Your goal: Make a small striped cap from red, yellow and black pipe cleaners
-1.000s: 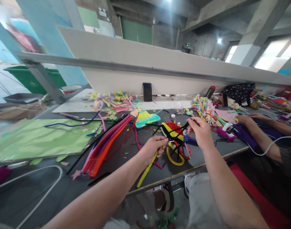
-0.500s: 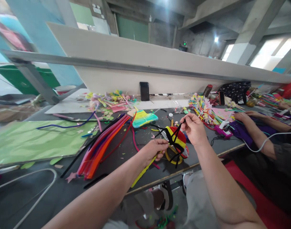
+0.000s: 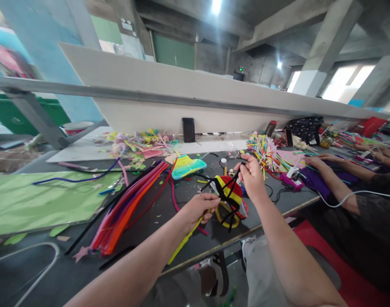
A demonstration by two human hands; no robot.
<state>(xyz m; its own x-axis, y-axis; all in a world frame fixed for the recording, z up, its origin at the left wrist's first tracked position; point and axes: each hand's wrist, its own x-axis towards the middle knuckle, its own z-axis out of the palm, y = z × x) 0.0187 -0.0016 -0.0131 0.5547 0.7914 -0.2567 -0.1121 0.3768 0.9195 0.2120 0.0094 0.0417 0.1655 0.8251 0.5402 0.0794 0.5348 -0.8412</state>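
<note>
Your left hand [image 3: 205, 208] pinches the black stems [image 3: 226, 198] along with a twisted yellow strip [image 3: 184, 244], and your right hand [image 3: 251, 174] has its fingertips closed on the stems' upper end. Between your hands is the red-and-yellow piece [image 3: 234, 196], near the worktop's [image 3: 146, 224] front edge; I can't tell whether it rests there.

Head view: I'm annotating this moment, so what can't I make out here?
In the head view:
Yellow strip: upper end hidden in the grip of the left hand.
Red-and-yellow piece: partly hidden behind black strips.
Green bin: cut off by the left edge.
Red-topped bottle: any lettering too small to read.
</note>
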